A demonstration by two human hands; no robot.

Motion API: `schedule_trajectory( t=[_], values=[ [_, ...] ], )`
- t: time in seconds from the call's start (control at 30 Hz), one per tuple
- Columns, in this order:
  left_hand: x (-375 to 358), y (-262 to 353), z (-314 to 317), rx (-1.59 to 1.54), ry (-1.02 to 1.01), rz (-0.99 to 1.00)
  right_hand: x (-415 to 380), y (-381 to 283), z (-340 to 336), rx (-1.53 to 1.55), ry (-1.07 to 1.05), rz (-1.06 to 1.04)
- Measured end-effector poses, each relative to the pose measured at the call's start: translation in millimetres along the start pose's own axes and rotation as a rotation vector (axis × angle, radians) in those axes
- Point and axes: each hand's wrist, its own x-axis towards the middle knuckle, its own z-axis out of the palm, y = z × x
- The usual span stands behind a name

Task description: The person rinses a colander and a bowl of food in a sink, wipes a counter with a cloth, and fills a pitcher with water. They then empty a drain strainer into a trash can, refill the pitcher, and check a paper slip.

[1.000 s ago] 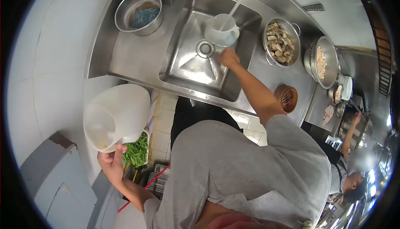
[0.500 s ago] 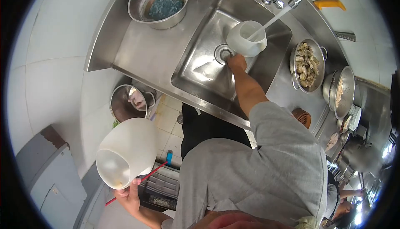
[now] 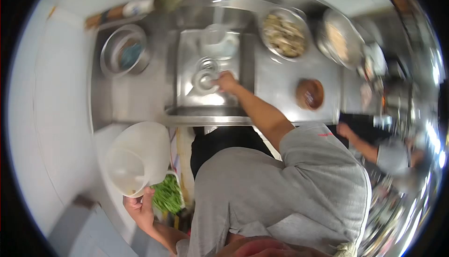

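My left hand (image 3: 140,206) grips the lower edge of a large white plastic container (image 3: 152,147), held tilted beside the counter with its wide mouth facing me. Over the sink (image 3: 187,99), my right hand (image 3: 227,82) closes on the edge of a round metal sink strainer (image 3: 205,82). It appears just in front of the drain hole (image 3: 207,64). A second white plastic container (image 3: 217,46) stands in the sink behind it, under the tap's stream. Motion blur smears the sink area.
On the left counter stands a metal pot (image 3: 108,53) with a blue-green cloth. To the right are a colander of food pieces (image 3: 286,37), another metal colander (image 3: 343,39) and a brown bowl (image 3: 309,94). Green vegetables (image 3: 167,195) sit below. A co-worker's arm (image 3: 362,145) shows at right.
My right hand has drawn back from the drain with the strainer. The view has turned, bringing the green vegetables and brown bowl into fuller sight. My left hand still holds its container.
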Motion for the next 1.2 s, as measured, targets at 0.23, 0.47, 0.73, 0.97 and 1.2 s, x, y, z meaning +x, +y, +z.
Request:
schedule_trajectory(
  t=[0.23, 0.47, 0.73, 0.97, 1.2],
  values=[
    [96.9, 45.6, 9.7, 0.038, -0.531, 0.339, -237.1, -60.9, -44.6, 0.166, 0.14, -0.208],
    [103.7, 142.4, 60.8, 0.309, -1.007, 0.637, -520.6, 41.6, -15.3, 0.596, 0.661, -0.229],
    [10.9, 214.3, 91.0, 0.399, -1.289, 0.875, -779.4, 208.8, 77.4, 0.856, 1.286, -0.037],
    [-151.2, 202.1, 91.1, 0.466, -1.33, 0.899, -1007.0, 352.8, 129.7, 1.153, 1.528, -0.624],
    [-228.3, 192.7, 151.9, 0.612, -1.286, 0.907, -930.8, 635.0, 232.9, 0.06, 1.442, 1.196]
  ],
)
